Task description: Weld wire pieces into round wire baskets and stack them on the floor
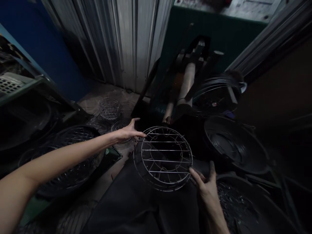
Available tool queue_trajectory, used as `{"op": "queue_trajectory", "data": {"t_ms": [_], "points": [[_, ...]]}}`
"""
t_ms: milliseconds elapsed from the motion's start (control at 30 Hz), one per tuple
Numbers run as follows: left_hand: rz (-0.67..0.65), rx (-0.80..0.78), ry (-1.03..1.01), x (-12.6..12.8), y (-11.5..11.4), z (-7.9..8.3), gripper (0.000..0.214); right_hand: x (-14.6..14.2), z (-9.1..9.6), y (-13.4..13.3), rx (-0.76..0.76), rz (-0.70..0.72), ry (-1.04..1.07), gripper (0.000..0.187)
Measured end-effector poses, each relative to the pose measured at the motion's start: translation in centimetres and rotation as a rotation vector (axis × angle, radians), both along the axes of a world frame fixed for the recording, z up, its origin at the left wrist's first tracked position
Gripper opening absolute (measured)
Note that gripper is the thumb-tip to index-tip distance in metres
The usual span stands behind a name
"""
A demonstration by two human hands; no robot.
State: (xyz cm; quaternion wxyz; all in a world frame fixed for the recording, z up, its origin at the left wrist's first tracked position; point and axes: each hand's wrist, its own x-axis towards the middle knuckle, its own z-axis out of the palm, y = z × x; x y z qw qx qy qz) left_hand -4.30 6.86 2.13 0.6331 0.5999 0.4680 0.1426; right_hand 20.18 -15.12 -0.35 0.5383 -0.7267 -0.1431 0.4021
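Observation:
A round wire rack [168,160], made of parallel bars inside double wire rings, is held above my dark-clothed lap. Behind its bars a smaller wire ring with bent loops shows. My left hand [131,131] grips the rack's upper left rim, thumb on the wire, with the other fingers partly hidden behind it. At the lower right rim, my right hand [206,183] pinches the wire between fingers, its index finger raised. Just beyond the rack stands a dark green machine [168,81] with two metal cylinders [187,83] pointing down toward it.
Similar wire racks [109,109] lie on the floor at left. A black basin [80,133] holds more wire pieces. On the right are a black round tub [234,143], another with small wire parts [236,204], and a wire coil [216,86]. Corrugated metal [131,42] stands behind.

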Motion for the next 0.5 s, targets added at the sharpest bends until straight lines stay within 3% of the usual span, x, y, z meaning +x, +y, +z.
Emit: {"op": "queue_trajectory", "data": {"t_ms": [300,500], "points": [[0.023,0.027,-0.012,0.3,0.8,0.5,0.103,0.2,2.0,0.9,-0.027,-0.029,-0.062,0.122],[0.043,0.047,-0.038,0.9,1.0,-0.3,0.106,0.1,1.1,1.6,0.015,-0.045,-0.072,0.121]]}}
